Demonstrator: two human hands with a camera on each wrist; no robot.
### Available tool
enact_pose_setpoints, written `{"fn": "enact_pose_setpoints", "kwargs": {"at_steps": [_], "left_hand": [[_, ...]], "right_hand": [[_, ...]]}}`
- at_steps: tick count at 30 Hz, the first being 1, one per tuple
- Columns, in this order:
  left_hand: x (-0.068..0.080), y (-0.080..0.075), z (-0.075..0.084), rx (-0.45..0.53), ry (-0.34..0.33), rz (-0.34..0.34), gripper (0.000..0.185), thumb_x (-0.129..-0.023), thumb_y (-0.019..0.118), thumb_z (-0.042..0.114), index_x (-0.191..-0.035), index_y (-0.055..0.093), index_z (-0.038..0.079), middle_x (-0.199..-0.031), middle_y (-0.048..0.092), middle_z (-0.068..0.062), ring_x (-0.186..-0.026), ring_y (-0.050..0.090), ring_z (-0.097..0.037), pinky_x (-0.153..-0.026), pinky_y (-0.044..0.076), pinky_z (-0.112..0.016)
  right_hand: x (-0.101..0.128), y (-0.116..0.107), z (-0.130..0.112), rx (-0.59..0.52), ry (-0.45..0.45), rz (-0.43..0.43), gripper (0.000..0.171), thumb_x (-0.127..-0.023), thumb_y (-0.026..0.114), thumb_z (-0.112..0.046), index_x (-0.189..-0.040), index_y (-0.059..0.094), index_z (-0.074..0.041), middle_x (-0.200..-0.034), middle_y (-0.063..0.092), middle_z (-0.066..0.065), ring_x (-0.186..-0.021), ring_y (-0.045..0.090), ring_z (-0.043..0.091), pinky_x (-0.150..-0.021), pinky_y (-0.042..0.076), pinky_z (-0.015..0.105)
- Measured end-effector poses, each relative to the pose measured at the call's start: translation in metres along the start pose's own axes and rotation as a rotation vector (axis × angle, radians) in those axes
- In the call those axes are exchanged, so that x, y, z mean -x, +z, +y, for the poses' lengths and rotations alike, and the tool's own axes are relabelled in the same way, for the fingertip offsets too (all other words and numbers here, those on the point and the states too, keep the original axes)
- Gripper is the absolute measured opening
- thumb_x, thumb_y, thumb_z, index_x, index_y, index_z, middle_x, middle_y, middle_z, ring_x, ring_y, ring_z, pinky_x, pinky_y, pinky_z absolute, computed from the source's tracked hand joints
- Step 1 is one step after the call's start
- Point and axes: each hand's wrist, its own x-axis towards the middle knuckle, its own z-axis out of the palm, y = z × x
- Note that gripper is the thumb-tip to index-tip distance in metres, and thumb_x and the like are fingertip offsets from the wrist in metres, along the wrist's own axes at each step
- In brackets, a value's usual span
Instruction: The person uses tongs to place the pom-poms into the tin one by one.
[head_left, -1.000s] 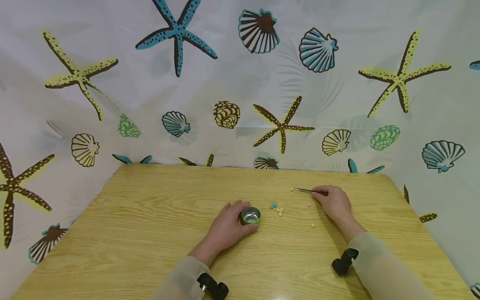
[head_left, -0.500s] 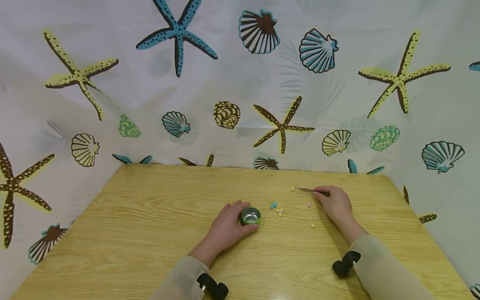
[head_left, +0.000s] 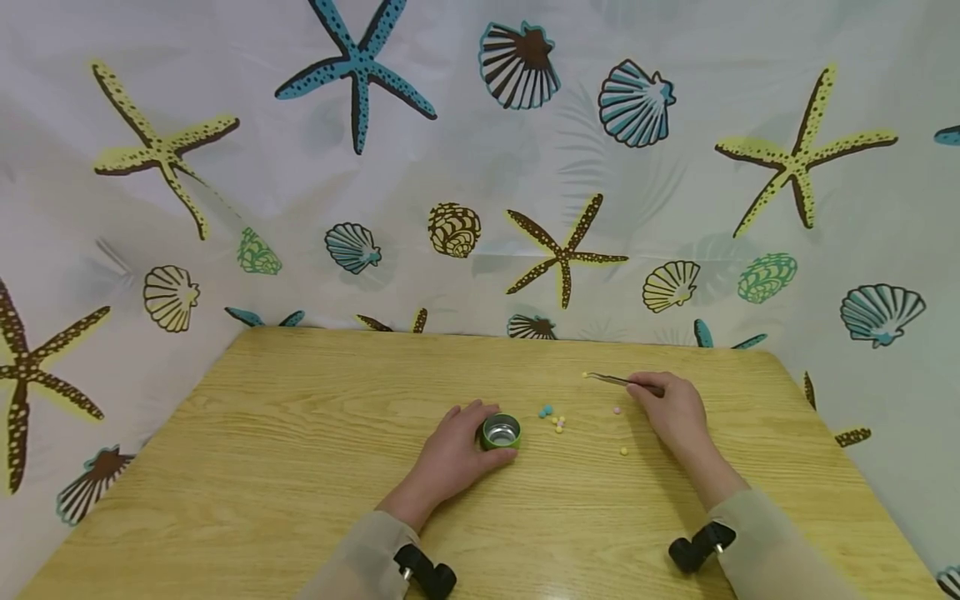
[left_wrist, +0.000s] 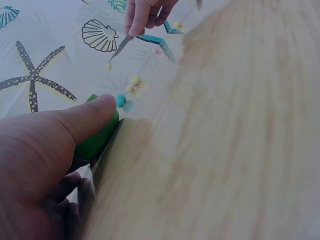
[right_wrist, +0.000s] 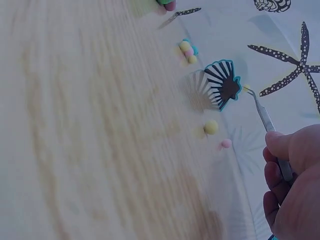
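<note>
My left hand grips a small round green tin with a silvery inside, thumb at the near side and fingers at the far side. In the left wrist view the thumb lies over the green wall. My right hand pinches metal tweezers with bent tips, pointing left. At their tips is a small yellow ball; the head view is too coarse to show the grip on it. Right of the tin lie blue balls and a cluster of yellow and pink ones.
A single pink ball and a yellow ball lie apart, left of my right forearm. The wooden table ends at a hanging cloth printed with starfish and shells, behind and at both sides.
Half a second ago the tweezers' tips were slightly right of the yellow ball; now they meet it, and ball and tips sit slightly higher in view. My left hand and the tin stay put.
</note>
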Motion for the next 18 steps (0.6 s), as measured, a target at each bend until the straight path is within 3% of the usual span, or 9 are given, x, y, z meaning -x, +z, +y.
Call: {"fn": "enact_pose_setpoints", "kwargs": {"at_steps": [5,12,18], "left_hand": [[0.0,-0.001,0.001,0.001,0.007,-0.003,0.072,-0.095,0.091,0.036,-0.154,0.063,0.005,-0.161,0.057,-0.019,-0.159,0.037,-0.047,-0.129,0.03,-0.067],[0.0,-0.003,0.003,-0.003,0.016,-0.003,0.072,-0.095,0.091,0.034,-0.153,0.063,0.004,-0.159,0.059,-0.018,-0.159,0.04,-0.043,-0.131,0.029,-0.064],[0.0,-0.002,0.002,-0.006,0.021,-0.002,0.072,-0.094,0.092,0.034,-0.153,0.063,0.003,-0.159,0.059,-0.02,-0.158,0.04,-0.044,-0.131,0.029,-0.064]], "right_hand": [[0.009,0.001,-0.008,-0.025,-0.031,-0.013,0.027,-0.111,0.071,-0.02,-0.131,0.08,-0.003,-0.134,0.074,0.02,-0.12,0.07,0.036,-0.098,0.059,0.051],[0.022,0.006,-0.023,-0.053,-0.07,-0.056,0.024,-0.111,0.072,-0.02,-0.127,0.082,-0.005,-0.127,0.076,0.015,-0.107,0.073,0.03,-0.084,0.06,0.036],[0.035,0.012,-0.038,-0.06,-0.127,-0.089,0.021,-0.11,0.073,-0.017,-0.124,0.083,-0.006,-0.12,0.077,0.01,-0.109,0.072,0.028,-0.09,0.061,0.043]]}}
